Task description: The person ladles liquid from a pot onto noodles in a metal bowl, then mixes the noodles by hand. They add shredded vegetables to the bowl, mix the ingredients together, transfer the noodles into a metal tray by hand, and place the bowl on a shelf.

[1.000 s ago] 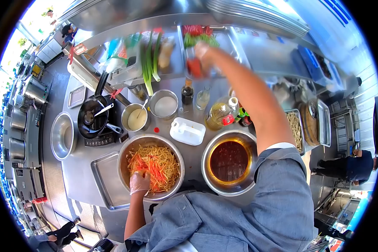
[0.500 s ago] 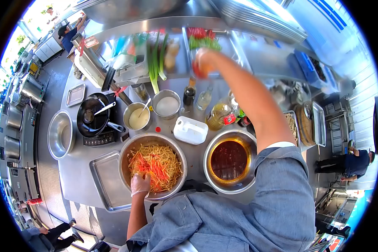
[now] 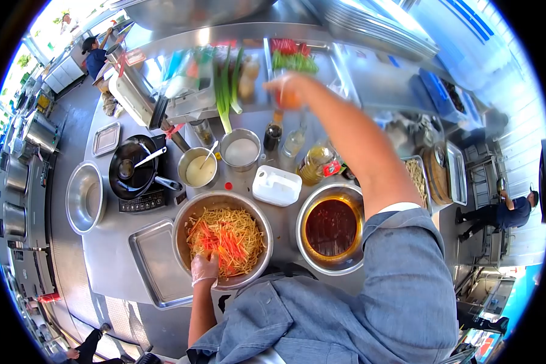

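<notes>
My left hand, in a clear glove, is at the near edge of a steel mixing bowl. Its fingertips are down among orange carrot-like strips on thin yellow noodles; what they grip, if anything, is hidden. Stretched far forward, my right hand is smeared by motion, above the bottles and near the raised shelf. Its fingers curl over an orange-red thing, too blurred to name. To the right of the noodles stands a second steel bowl with dark red-brown sauce.
Behind the bowls are a white plastic tub, a pot of cream-coloured liquid, a pot of white contents and several bottles. A wok sits on a burner at left. Green onions overhang the shelf. Co-workers stand farther off.
My right hand has shifted slightly left with the orange-red thing still in it. My left hand stays in the noodle bowl. The whole view has moved slightly.
</notes>
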A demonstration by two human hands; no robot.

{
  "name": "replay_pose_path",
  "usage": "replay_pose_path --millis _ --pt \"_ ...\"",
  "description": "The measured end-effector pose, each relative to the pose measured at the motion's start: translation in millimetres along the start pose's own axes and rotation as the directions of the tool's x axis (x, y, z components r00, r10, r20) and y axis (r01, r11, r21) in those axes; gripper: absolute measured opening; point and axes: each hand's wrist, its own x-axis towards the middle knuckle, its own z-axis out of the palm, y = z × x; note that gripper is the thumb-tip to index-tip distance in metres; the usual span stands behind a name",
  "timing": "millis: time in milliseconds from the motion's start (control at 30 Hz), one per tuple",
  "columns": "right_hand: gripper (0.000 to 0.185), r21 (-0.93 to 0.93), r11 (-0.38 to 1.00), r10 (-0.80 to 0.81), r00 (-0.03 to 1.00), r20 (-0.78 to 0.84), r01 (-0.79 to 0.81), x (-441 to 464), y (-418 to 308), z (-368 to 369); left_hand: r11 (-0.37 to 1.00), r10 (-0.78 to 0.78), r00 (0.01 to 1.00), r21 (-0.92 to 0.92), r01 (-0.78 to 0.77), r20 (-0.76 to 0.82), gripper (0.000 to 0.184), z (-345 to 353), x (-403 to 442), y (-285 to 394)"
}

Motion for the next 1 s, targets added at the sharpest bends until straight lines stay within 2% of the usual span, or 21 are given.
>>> replay_pose_path --millis 33,100,133,200,233,367,433,467,533,667,733,800,867,933,967,1000 --pt "0.036 0.001 1.0 0.0 1.0 -0.002 0.0 16 10 3 1.0 -0.002 1.0 -0.003 0.002 -0.01 0.034 -2 0 3" --pt "0.028 0.21 0.977 -0.023 1.0 0.019 0.019 66 37 8 1.0 -0.002 1.0 -0.022 0.002 -0.021 0.034 4 1 -4" --pt "0.028 0.207 0.978 -0.024 1.0 0.02 0.02 68 34 7 0.999 -0.005 1.0 -0.043 0.004 -0.031 0.034 5 0 -4" --pt "0.019 0.389 0.916 0.114 0.993 -0.028 -0.095 72 29 7 0.999 -0.01 1.0 -0.036 0.009 -0.028 0.034 4 -1 -6" --pt "0.013 0.493 0.865 0.11 0.994 -0.009 -0.091 73 31 9 1.0 -0.013 1.0 -0.026 0.012 -0.024 0.034 2 -1 -6" --pt "0.01 0.506 0.848 0.156 0.987 0.047 -0.158 81 30 14 1.0 -0.017 1.0 -0.015 0.017 -0.006 0.034 0 -3 -27" --pt "0.007 0.693 0.693 0.109 0.98 0.168 -0.196 70 31 11 0.998 -0.055 0.998 -0.037 0.055 0.023 0.035 -4 -3 -31" --pt "0.007 0.689 0.7 0.103 0.98 0.168 -0.191 57 27 6 0.997 -0.056 0.998 -0.045 0.057 0.016 0.035 -8 -3 -30" --pt "0.011 0.836 0.497 0.014 0.966 0.259 -0.232 23 19 -6 0.998 -0.034 0.997 -0.054 0.03 -0.063 0.036 -17 -6 -27" --pt "0.013 0.875 0.451 -0.005 0.979 0.202 -0.178 -19 25 -19 0.996 -0.046 0.999 -0.081 0.047 0.013 0.035 -29 -14 -43" --pt "0.011 0.931 0.35 -0.076 0.987 0.138 -0.103 -44 22 -21 0.994 -0.037 0.998 -0.105 0.043 0.053 0.034 -29 -16 -56" --pt "0.01 0.922 0.37 -0.094 0.983 0.157 -0.112 -67 14 -15 0.994 -0.013 1.0 -0.108 0.014 0.008 0.033 -31 -22 -60" --pt "0.007 0.888 0.446 -0.158 0.967 0.198 -0.109 -100 19 -10 0.994 0.027 0.999 -0.108 -0.029 -0.021 0.032 -38 -31 -60" --pt "0.011 0.767 0.642 -0.248 0.951 0.186 0.018 -190 9 76 0.992 0.016 1.0 -0.125 -0.018 -0.021 0.032 -45 -34 -67" --pt "0.013 0.719 0.695 -0.225 0.953 0.201 0.013 -205 27 121 0.977 -0.024 0.999 -0.21 0.034 0.049 0.032 -27 -15 -94" --pt "0.016 0.667 0.745 -0.202 0.955 0.216 0.007 -210 42 158 0.978 0.057 0.998 -0.202 -0.052 0.018 0.033 -28 -17 -103"
